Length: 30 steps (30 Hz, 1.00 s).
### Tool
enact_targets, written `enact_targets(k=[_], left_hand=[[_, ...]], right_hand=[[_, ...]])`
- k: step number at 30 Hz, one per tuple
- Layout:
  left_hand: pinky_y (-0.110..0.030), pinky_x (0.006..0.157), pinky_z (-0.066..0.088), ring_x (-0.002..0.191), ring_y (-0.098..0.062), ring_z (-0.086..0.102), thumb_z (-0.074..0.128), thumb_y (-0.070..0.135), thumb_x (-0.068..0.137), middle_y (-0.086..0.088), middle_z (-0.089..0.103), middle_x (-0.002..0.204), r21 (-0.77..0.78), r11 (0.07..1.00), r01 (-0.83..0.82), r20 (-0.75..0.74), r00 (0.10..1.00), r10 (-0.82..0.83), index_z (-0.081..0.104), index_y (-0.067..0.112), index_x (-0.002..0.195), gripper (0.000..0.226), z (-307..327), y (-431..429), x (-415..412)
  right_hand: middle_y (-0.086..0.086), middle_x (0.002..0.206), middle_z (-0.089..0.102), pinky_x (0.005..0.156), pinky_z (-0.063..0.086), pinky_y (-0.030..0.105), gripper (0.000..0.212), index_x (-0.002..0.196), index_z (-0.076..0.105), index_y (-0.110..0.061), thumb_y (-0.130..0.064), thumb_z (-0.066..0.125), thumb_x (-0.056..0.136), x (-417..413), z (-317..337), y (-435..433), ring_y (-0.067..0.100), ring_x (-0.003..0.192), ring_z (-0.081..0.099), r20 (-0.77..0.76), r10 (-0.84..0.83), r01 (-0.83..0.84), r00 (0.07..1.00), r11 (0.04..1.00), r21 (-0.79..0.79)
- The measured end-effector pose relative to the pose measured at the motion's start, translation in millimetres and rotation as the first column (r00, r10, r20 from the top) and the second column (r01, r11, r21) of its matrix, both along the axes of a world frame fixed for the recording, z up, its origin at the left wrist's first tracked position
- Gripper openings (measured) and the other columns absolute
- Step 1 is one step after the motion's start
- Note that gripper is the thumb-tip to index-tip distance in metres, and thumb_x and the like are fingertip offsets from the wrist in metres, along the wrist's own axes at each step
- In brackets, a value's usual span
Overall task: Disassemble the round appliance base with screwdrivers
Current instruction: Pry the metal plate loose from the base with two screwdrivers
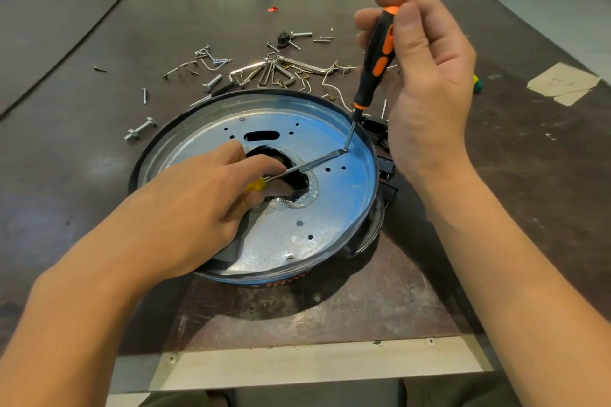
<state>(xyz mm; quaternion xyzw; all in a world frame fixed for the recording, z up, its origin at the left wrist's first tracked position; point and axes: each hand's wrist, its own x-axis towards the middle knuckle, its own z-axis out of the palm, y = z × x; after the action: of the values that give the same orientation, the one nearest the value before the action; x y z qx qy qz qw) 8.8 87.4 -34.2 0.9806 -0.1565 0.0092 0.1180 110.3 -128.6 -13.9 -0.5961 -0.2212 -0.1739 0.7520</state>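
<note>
The round appliance base [334, 208], a shiny metal disc with a black rim and a ragged central hole, lies in the middle of the table. My right hand [426, 82] holds a black-and-orange screwdriver [377, 56] upright, its tip on the plate near the right rim. My left hand [198, 205] rests on the disc and grips a yellow-handled screwdriver [297, 168] laid almost flat. Its blade reaches the same spot as the other tip. Most of the yellow handle is hidden under my fingers.
Several loose screws, bolts, clips and wires [264, 71] lie scattered behind the base. A large bolt [140, 129] sits at its left. Black plastic parts [385, 172] stick out at the right rim. A green-and-yellow object [477, 83] and paper scraps [562, 82] lie right.
</note>
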Motion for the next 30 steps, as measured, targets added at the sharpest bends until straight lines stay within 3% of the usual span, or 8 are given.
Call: enact_targets(k=[4,10,13,15,20,25,30], left_hand=[[-0.042,0.067,0.051,0.076,-0.013,0.053,0.037,0.042,0.094,0.014,0.046,0.098,-0.005,1.000,0.003,-0.004,1.000,-0.003,0.037,0.049,0.134,0.040,0.1,-0.2,0.2],[-0.043,0.068,0.051,0.077,-0.015,0.053,0.039,0.040,0.096,0.014,0.047,0.099,0.000,1.000,-0.002,-0.004,1.000,0.002,0.039,0.048,0.134,0.039,-0.5,-0.2,0.6],[-0.044,0.068,0.051,0.077,-0.015,0.053,0.038,0.040,0.095,0.014,0.046,0.099,-0.001,1.000,-0.004,-0.006,1.000,0.004,0.038,0.048,0.133,0.039,0.1,-0.1,0.2],[-0.044,0.068,0.051,0.076,-0.015,0.053,0.036,0.042,0.095,0.014,0.046,0.099,-0.001,1.000,-0.001,-0.010,1.000,0.001,0.037,0.049,0.133,0.039,0.6,-0.3,0.0],[-0.043,0.068,0.051,0.076,-0.014,0.052,0.036,0.042,0.095,0.014,0.046,0.100,0.004,1.000,-0.002,-0.011,1.000,0.002,0.037,0.049,0.134,0.039,0.3,-0.5,0.4],[-0.043,0.067,0.051,0.076,-0.014,0.052,0.036,0.043,0.095,0.013,0.047,0.101,-0.004,1.000,0.006,-0.011,1.000,-0.006,0.035,0.051,0.133,0.039,0.4,-0.4,0.4],[-0.043,0.068,0.051,0.078,-0.016,0.053,0.037,0.041,0.095,0.013,0.048,0.102,0.003,1.000,-0.002,-0.002,1.000,0.002,0.038,0.048,0.134,0.040,-0.7,-0.2,0.3]], right_hand=[[0.003,0.097,0.061,0.087,0.049,0.034,0.023,0.121,0.061,0.001,-0.001,0.063,0.098,0.8,1.1,0.9,0.009,0.090,0.057,0.058,-0.051,0.056,0.997,0.995,-0.081],[0.020,0.105,0.065,0.088,0.055,0.036,0.027,0.130,0.054,0.006,-0.002,0.040,0.108,-0.4,-0.5,0.3,0.028,0.097,0.063,0.020,0.019,-0.019,1.000,1.000,-0.005],[0.007,0.097,0.061,0.082,0.050,0.035,0.026,0.123,0.058,0.005,-0.010,0.057,0.102,-1.5,1.4,2.8,0.016,0.089,0.056,0.033,-0.008,0.009,0.999,0.999,-0.032],[0.002,0.096,0.060,0.083,0.051,0.037,0.026,0.123,0.059,0.003,-0.003,0.063,0.098,-0.7,1.7,2.3,0.012,0.089,0.056,0.071,-0.040,0.046,0.997,0.996,-0.082],[0.020,0.109,0.066,0.089,0.056,0.036,0.025,0.128,0.056,0.004,-0.001,0.046,0.106,-1.3,0.1,0.4,0.029,0.101,0.066,0.036,0.011,-0.010,0.999,1.000,-0.030],[0.008,0.100,0.060,0.088,0.049,0.029,0.031,0.124,0.059,0.001,0.000,0.069,0.094,-2.0,1.2,2.2,0.011,0.091,0.057,0.085,-0.032,0.043,0.996,0.992,-0.122],[0.021,0.111,0.065,0.093,0.056,0.041,0.028,0.132,0.054,0.004,0.003,0.049,0.104,-0.5,-1.8,1.5,0.029,0.103,0.065,0.062,0.037,-0.033,0.997,0.997,-0.063]])
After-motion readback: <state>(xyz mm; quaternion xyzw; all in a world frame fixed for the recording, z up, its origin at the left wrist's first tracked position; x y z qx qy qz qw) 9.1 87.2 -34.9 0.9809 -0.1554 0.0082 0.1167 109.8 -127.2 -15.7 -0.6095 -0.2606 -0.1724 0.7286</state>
